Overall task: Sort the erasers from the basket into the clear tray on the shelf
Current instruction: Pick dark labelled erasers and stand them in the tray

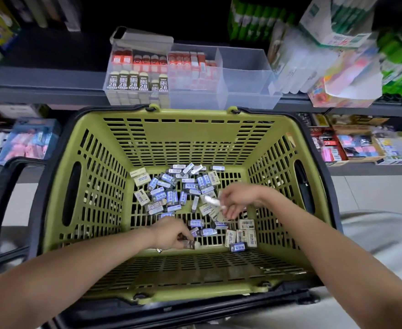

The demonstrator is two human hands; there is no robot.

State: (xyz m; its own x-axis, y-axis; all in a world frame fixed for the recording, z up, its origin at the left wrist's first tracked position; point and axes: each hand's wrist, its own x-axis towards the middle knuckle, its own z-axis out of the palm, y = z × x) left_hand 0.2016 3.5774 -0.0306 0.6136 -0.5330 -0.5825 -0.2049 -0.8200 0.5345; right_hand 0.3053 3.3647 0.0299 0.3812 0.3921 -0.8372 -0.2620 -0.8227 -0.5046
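Observation:
A green basket point(147, 136) with black handles sits below me, its floor strewn with several small erasers point(171, 188) in blue, cream and dark sleeves. My left hand point(171, 232) is down at the near side of the floor and pinches a dark-sleeved eraser point(190, 244). My right hand point(234, 200) hovers over the right part of the pile and holds a white eraser point(213, 201) in its fingers. On the grey shelf beyond stands the clear tray point(247, 91); its left compartments hold 2B and red erasers, its right compartment is bare.
The grey shelf edge point(41, 91) runs across above the basket. Clear packets and green boxes point(337, 55) crowd the shelf to the right of the tray. A lower shelf carries pink and blue stationery packs point(29, 141) at left and right.

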